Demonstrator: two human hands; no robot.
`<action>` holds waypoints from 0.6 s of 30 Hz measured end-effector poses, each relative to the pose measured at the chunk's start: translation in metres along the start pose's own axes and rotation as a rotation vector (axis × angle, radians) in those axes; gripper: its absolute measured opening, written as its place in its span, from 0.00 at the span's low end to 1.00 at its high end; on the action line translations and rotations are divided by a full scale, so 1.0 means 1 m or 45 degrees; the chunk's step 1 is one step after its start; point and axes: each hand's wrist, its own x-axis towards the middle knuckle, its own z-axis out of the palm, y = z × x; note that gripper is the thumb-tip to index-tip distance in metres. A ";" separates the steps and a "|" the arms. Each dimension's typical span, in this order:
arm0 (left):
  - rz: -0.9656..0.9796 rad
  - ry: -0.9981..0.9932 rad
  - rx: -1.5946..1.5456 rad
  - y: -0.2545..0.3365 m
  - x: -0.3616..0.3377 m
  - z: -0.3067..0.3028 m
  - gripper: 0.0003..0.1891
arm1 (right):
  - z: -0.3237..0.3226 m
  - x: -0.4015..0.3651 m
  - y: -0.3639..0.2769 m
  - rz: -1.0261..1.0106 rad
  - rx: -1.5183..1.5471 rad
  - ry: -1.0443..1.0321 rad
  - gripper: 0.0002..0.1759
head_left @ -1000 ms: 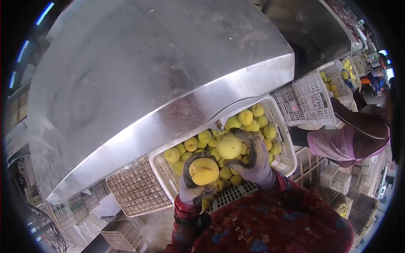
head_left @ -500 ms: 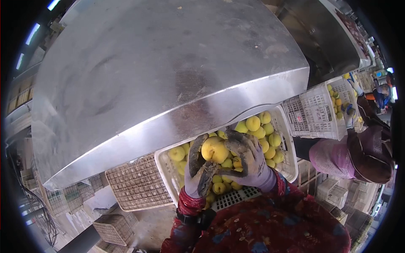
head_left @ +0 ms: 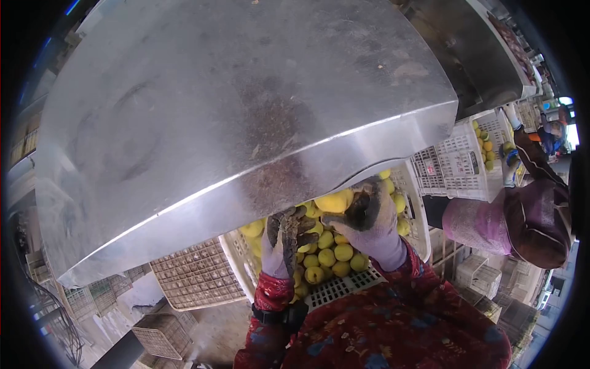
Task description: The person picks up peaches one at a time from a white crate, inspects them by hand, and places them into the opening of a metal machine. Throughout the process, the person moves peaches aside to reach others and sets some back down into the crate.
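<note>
My right hand (head_left: 369,216), in a pale, dirt-darkened glove, grips a large yellow peach (head_left: 332,202) at the lower edge of the metal housing. My left hand (head_left: 284,241), gloved the same way, is held over the fruit with its fingers apart and no fruit visibly gripped. Beneath both hands is a white plastic crate (head_left: 235,263) filled with yellow-green peaches (head_left: 327,257). The metal edge and my hands hide part of the crate's contents.
A large steel housing (head_left: 246,98) overhangs the crate's far side. A brown crate (head_left: 195,270) lies to the left. On the right, a person in a purple sleeve (head_left: 476,224) stands by white crates (head_left: 458,163) holding more fruit. Another crate (head_left: 161,335) sits lower left.
The peach has gone from between both hands to my right hand, up and right beside the metal edge. My left hand has come away from it, uncovering fruit in the crate.
</note>
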 end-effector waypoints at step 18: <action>-0.542 -0.941 1.516 -0.143 -0.055 -0.023 0.38 | 0.149 -0.081 0.161 -0.084 -0.842 -0.635 0.30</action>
